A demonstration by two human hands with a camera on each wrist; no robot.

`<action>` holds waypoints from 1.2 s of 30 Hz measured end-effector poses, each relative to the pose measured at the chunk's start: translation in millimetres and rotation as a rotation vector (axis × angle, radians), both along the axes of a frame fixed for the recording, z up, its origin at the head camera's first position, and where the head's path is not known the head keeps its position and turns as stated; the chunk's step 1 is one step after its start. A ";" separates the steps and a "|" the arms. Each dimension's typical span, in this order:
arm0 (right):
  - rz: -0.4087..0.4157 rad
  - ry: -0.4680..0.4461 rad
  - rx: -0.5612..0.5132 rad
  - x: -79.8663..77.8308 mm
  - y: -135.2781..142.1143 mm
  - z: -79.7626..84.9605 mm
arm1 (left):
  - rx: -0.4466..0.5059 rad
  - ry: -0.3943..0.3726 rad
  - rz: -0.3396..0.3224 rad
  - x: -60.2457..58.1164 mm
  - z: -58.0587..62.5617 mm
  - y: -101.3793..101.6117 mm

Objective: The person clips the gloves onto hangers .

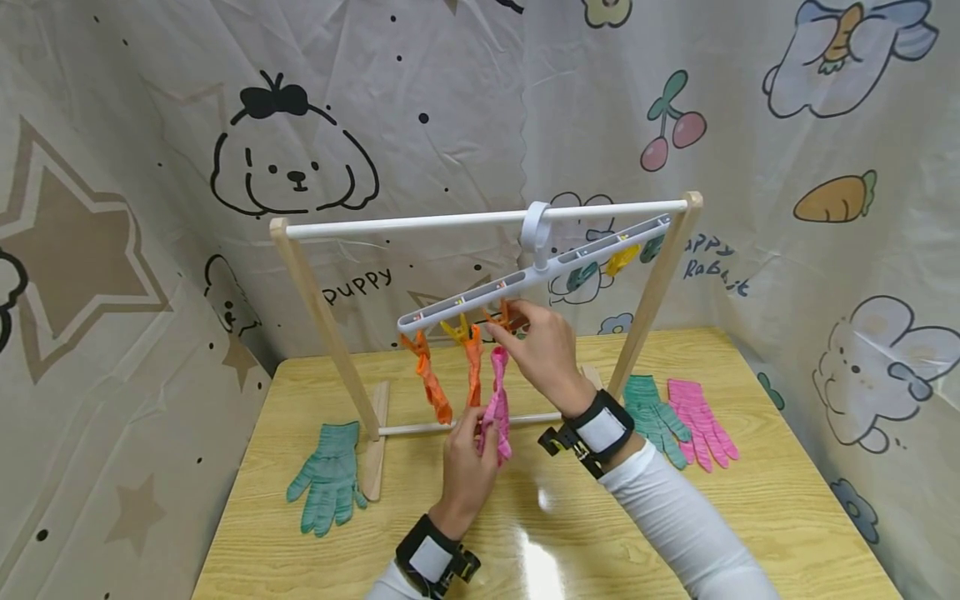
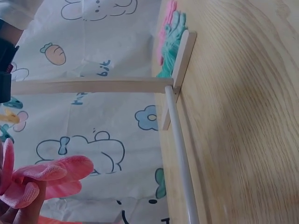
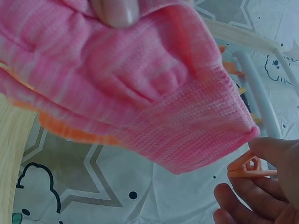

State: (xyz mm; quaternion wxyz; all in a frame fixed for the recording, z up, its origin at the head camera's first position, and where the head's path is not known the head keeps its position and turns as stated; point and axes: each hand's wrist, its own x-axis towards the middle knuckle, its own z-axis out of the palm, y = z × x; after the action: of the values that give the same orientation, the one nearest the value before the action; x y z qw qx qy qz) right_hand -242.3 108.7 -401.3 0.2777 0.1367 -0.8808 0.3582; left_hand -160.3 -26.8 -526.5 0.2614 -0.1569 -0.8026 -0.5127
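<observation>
My left hand (image 1: 467, 471) grips a pink glove (image 1: 498, 400) by its fingers, its cuff pointing up toward the hanger. In the right wrist view the left thumb (image 3: 119, 10) presses on the pink knit. Just above the cuff, my right hand (image 1: 546, 354) pinches an orange clip (image 3: 247, 169) hanging from the white clip hanger (image 1: 480, 293). Cuff and clip are apart, with the cuff edge close to the right thumb. Two orange gloves (image 1: 432, 387) hang from an orange clip and a yellow clip (image 1: 457, 329) at the hanger's lower left end.
The hanger hooks over the white bar of a wooden rack (image 1: 412, 223) and tilts down to the left. Yellow and green clips (image 1: 621, 261) hang at its right end. A green glove (image 1: 327, 479) lies left; another green glove (image 1: 651, 417) and a pink one (image 1: 701, 423) lie right.
</observation>
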 end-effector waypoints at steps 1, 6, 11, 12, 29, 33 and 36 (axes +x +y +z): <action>-0.003 -0.002 0.002 0.0 0.0 0.4 | 0.002 0.004 0.001 -0.2 -0.5 -0.3; 0.002 -0.012 0.002 -1.3 0.1 2.6 | 0.001 0.035 0.004 -1.0 -1.7 -2.1; 0.021 -0.017 -0.008 -2.1 0.1 2.7 | -0.007 0.067 0.015 -1.2 -1.0 -3.5; 0.023 -0.018 -0.013 -2.3 0.1 2.5 | -0.011 0.072 0.018 -1.3 -0.8 -3.7; 0.016 -0.034 -0.034 -2.7 -2.8 6.7 | -0.007 0.153 0.037 -7.8 5.0 -6.6; 0.014 -0.033 -0.039 -2.8 -3.8 7.4 | -0.002 0.179 0.047 -9.9 7.8 -6.2; 0.018 -0.029 -0.042 -3.2 -4.5 7.8 | 0.000 0.195 0.057 -11.5 8.5 -5.5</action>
State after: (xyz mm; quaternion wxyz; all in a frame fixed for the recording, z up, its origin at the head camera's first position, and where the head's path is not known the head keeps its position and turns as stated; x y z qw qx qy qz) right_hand -245.6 104.2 -393.5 0.2646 0.1334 -0.8758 0.3810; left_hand -171.9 -32.3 -518.1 0.3526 -0.1832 -0.7775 -0.4875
